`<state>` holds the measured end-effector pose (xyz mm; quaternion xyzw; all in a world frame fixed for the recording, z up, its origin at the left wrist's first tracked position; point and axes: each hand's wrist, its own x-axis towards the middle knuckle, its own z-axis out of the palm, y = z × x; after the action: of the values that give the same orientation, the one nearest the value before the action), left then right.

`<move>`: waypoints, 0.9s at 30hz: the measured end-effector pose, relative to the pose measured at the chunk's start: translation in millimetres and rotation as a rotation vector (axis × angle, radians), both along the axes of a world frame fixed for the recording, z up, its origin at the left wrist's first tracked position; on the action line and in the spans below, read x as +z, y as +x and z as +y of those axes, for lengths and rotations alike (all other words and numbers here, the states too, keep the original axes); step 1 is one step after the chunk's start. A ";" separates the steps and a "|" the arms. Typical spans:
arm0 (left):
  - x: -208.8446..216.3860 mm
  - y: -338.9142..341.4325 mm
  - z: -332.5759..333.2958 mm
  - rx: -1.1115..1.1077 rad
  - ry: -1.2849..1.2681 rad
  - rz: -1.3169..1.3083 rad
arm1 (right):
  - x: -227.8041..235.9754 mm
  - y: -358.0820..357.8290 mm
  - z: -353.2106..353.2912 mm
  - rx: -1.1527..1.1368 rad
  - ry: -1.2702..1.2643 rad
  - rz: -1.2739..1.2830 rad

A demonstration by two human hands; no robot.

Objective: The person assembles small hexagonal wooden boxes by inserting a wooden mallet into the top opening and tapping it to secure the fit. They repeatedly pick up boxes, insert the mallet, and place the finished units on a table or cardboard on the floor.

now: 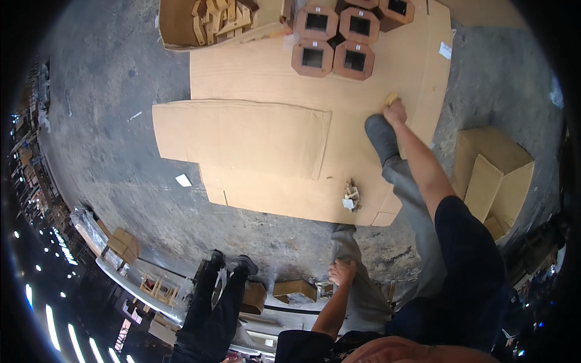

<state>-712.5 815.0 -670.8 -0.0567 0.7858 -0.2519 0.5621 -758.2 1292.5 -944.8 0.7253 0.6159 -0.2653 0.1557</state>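
Observation:
My right hand (396, 113) reaches forward over the flattened cardboard (266, 78), just beyond the toe of my grey shoe (381, 138). Its fingers close round a small yellowish piece (391, 98) that looks like wood; the hand partly hides it. Ahead stand several reddish-brown octagonal wooden blocks (312, 58) with dark square openings, grouped together. My left hand (343, 273) rests on my grey trouser leg at the knee, fingers laid over the cloth, holding nothing that I can see. A small heap of wooden bits (351, 196) lies on the cardboard between my feet.
At the far left, a cardboard box (175, 37) contains several light wooden pieces (221, 18). Another open box (496, 163) stands on the right. Behind on the left, another person's dark-trousered legs (221, 302) are near small boxes (295, 291). A white scrap (183, 180) lies on the concrete.

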 end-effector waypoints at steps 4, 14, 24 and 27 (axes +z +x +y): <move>-5.4 6.2 -2.3 0.008 -0.049 -0.022 | 71.2 -12.3 -23.7 0.088 -0.073 0.064; -8.4 2.5 -19.3 0.043 0.018 -0.022 | 335.9 -224.1 27.2 -0.147 -0.372 1.185; -2.8 -8.2 -29.9 0.068 0.022 -0.049 | 270.5 -63.1 -200.8 -0.296 -0.750 0.702; 1.6 -6.6 -29.0 0.020 0.033 -0.046 | 220.5 -41.5 -251.8 0.167 -0.816 0.652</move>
<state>-719.0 786.0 -669.2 -0.0495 0.7760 -0.2343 0.5834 -799.7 1040.7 -724.3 0.4342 0.5346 -0.6820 0.2462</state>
